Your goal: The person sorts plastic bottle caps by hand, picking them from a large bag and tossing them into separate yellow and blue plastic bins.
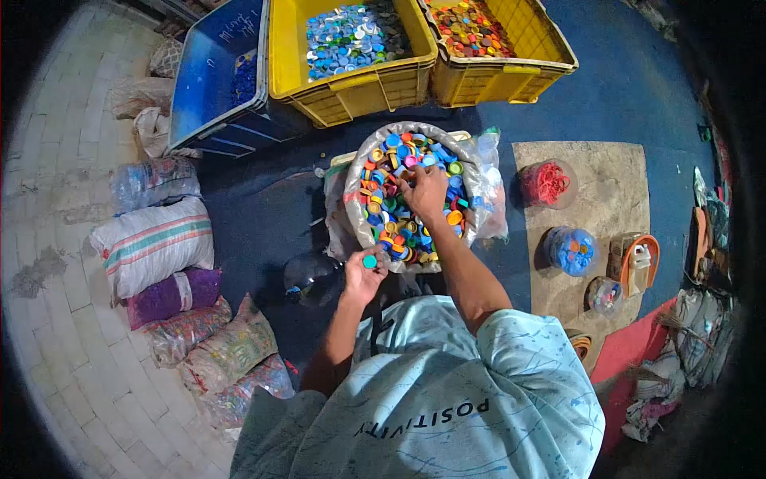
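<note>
A round sack (pixel 373 144) with a rolled silver rim stands in front of me, full of mixed coloured plastic bottle caps (pixel 391 209). Over the middle of the heap, my right hand (pixel 427 194) touches the caps with thumb and fingers apart; its fingertips are partly lost among them. My left hand (pixel 363 279) is at the sack's near left rim, palm turned up, holding a green bottle cap (pixel 369 262) in its fingers.
Beyond the sack are a blue crate (pixel 215 120), a yellow crate with blue and white caps (pixel 351 92), and another with red and orange caps (pixel 503 76). Filled bags (pixel 163 243) line the left. Tubs of red (pixel 549 184) and blue pieces (pixel 570 251) stand right.
</note>
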`<state>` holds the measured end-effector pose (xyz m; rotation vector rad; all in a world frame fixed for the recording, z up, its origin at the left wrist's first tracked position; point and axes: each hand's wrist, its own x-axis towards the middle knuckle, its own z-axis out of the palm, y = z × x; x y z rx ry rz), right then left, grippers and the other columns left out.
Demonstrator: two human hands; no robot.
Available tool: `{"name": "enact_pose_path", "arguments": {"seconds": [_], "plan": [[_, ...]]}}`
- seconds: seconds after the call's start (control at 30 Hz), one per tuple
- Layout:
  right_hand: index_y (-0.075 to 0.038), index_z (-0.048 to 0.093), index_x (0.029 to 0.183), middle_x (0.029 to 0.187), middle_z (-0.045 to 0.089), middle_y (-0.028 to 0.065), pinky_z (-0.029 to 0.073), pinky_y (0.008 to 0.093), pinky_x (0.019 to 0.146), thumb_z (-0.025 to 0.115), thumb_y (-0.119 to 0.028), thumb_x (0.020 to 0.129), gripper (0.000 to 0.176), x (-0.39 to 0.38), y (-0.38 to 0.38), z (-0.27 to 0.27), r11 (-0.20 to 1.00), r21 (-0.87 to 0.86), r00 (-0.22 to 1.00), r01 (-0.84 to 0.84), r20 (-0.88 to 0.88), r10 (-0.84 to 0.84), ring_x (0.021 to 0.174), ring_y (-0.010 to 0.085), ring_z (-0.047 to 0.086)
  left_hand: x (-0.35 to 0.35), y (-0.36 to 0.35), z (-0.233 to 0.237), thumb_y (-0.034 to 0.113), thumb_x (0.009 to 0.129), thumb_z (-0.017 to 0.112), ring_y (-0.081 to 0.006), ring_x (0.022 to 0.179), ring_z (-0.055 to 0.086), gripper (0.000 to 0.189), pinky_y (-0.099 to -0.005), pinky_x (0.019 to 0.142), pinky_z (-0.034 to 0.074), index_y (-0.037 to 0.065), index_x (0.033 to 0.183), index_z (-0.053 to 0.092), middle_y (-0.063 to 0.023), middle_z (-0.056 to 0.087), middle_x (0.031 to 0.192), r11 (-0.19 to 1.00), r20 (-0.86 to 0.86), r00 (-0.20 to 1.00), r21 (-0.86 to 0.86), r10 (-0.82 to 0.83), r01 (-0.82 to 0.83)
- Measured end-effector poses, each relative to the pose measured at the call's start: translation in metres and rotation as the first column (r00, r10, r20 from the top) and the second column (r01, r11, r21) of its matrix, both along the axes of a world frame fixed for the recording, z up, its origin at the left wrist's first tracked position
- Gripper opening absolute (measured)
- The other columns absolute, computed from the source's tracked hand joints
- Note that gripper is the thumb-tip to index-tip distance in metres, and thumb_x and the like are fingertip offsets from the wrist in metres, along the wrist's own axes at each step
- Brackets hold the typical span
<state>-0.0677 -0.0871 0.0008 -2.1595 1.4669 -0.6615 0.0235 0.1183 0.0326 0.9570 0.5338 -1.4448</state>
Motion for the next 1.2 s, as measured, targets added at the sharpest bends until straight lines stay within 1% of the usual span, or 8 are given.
{"name": "enact_pose_path", "arguments": {"seconds": [0.17, 0.5, 0.53, 0.6, 0.7, 0.8, 0.93, 1.2], "plan": [[-0.014, 0.064, 0.099, 0.103, 0.049, 0.0128, 0.036, 0.0471, 0.078, 0.074, -0.038, 0.069, 0.040, 0.019, 0.000, -0.007, 0.997, 0.035, 0.976, 0.073, -0.210, -0.064, 0.098, 0.0309, 0.046, -0.004, 0.014, -0.011, 0.017, 0.088, 0.052, -0.0174, 0.074, 0.056, 0.027, -0.0297, 0.067, 0.047, -0.002, 0.107, 0.057, -0.0052, 0.056, 0.081, 1.000, 0.080, 0.996, -0.002, -0.028, 0.028], [-0.012, 0.065, 0.095, 0.102, 0.053, 0.0146, 0.037, 0.0461, 0.082, 0.078, -0.032, 0.067, 0.037, -0.004, 0.006, -0.009, 0.964, 0.182, 0.962, 0.193, 0.158, -0.223, 0.101, 0.0329, 0.047, 0.010, -0.014, -0.014, 0.015, 0.090, 0.048, -0.0158, 0.079, 0.057, 0.028, -0.0328, 0.069, 0.047, 0.006, 0.116, 0.054, 0.0005, 0.055, 0.087, 0.987, 0.309, 0.938, 0.056, -0.159, 0.149], [-0.006, 0.063, 0.094, 0.090, 0.057, 0.0103, 0.041, 0.0374, 0.076, 0.078, -0.027, 0.068, 0.037, -0.014, 0.005, -0.010, 0.987, 0.100, 0.944, 0.122, 0.294, -0.147, 0.087, 0.0253, 0.053, 0.016, -0.020, -0.021, 0.016, 0.090, 0.049, -0.0155, 0.078, 0.057, 0.028, -0.0325, 0.069, 0.047, 0.007, 0.115, 0.055, 0.0007, 0.055, 0.087, 0.984, 0.336, 0.925, 0.054, -0.178, 0.170], [-0.003, 0.061, 0.094, 0.082, 0.056, 0.0066, 0.042, 0.0322, 0.069, 0.075, -0.022, 0.069, 0.034, -0.033, 0.014, -0.001, 0.876, 0.475, 0.831, 0.080, 0.454, -0.322, 0.077, 0.0198, 0.053, 0.022, -0.038, -0.023, 0.015, 0.087, 0.057, -0.0164, 0.077, 0.057, 0.026, -0.0326, 0.069, 0.048, 0.006, 0.110, 0.058, 0.0006, 0.056, 0.085, 0.974, 0.429, 0.876, 0.130, -0.222, 0.184], [-0.004, 0.056, 0.100, 0.082, 0.056, 0.0040, 0.044, 0.0258, 0.066, 0.056, -0.011, 0.075, 0.026, -0.065, 0.030, -0.013, 0.569, 0.743, 0.286, -0.352, 0.664, -0.691, 0.072, 0.0145, 0.054, 0.028, -0.074, -0.034, 0.013, 0.080, 0.066, -0.0196, 0.079, 0.060, 0.030, -0.0334, 0.073, 0.048, 0.003, 0.107, 0.058, -0.0032, 0.061, 0.087, 0.851, 0.840, 0.181, 0.465, -0.511, 0.246], [-0.005, 0.055, 0.098, 0.086, 0.058, 0.0061, 0.048, 0.0310, 0.070, 0.052, -0.016, 0.076, 0.025, -0.085, 0.045, 0.005, 0.463, 0.773, 0.131, -0.432, 0.562, -0.816, 0.076, 0.0186, 0.057, 0.038, -0.107, -0.037, 0.010, 0.076, 0.070, -0.0245, 0.088, 0.063, 0.036, -0.0340, 0.078, 0.048, 0.001, 0.108, 0.057, -0.0108, 0.064, 0.095, 0.859, 0.865, -0.268, 0.477, -0.423, 0.184], [-0.007, 0.054, 0.093, 0.085, 0.057, 0.0069, 0.048, 0.0323, 0.069, 0.054, -0.021, 0.082, 0.018, -0.108, 0.058, -0.005, 0.396, 0.771, 0.130, -0.499, 0.519, -0.845, 0.076, 0.0185, 0.057, 0.048, -0.136, -0.048, 0.014, 0.075, 0.068, -0.0359, 0.094, 0.060, 0.039, -0.0445, 0.080, 0.046, 0.006, 0.111, 0.056, -0.0181, 0.062, 0.103, 0.820, 0.788, -0.442, 0.545, -0.429, 0.176], [-0.010, 0.053, 0.090, 0.080, 0.054, 0.0029, 0.044, 0.0284, 0.062, 0.056, -0.023, 0.083, 0.016, -0.115, 0.054, 0.005, 0.319, 0.856, 0.231, -0.406, 0.434, -0.871, 0.067, 0.0144, 0.052, 0.035, -0.152, -0.016, 0.021, 0.075, 0.069, -0.0353, 0.101, 0.059, 0.051, -0.0443, 0.082, 0.048, 0.010, 0.121, 0.051, -0.0163, 0.060, 0.112, 0.609, 0.580, -0.485, 0.785, -0.654, 0.118]]}}
